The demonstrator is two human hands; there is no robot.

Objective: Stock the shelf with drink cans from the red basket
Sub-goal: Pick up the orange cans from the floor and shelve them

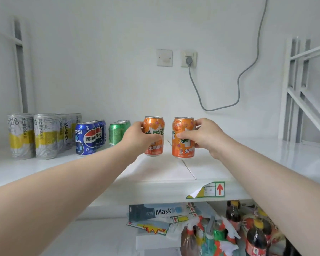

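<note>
Orange cans, two of them, stand upright side by side over the middle of the white shelf [201,169], each gripped by one hand. The left hand [139,139] wraps around the left orange can [154,135], thumb across its front. The right hand [205,135] clasps the right orange can [183,137], fingers on its right side and thumb on the label. A small gap separates the two cans; whether their bases touch the shelf cannot be told. Left of them, rows run toward the far wall: green cans [116,133], blue Pepsi cans [86,138], then taller silver-and-yellow cans [45,135] at the far left. Below the shelf lie a Mask box [155,211] and dark soda bottles [255,237].
</note>
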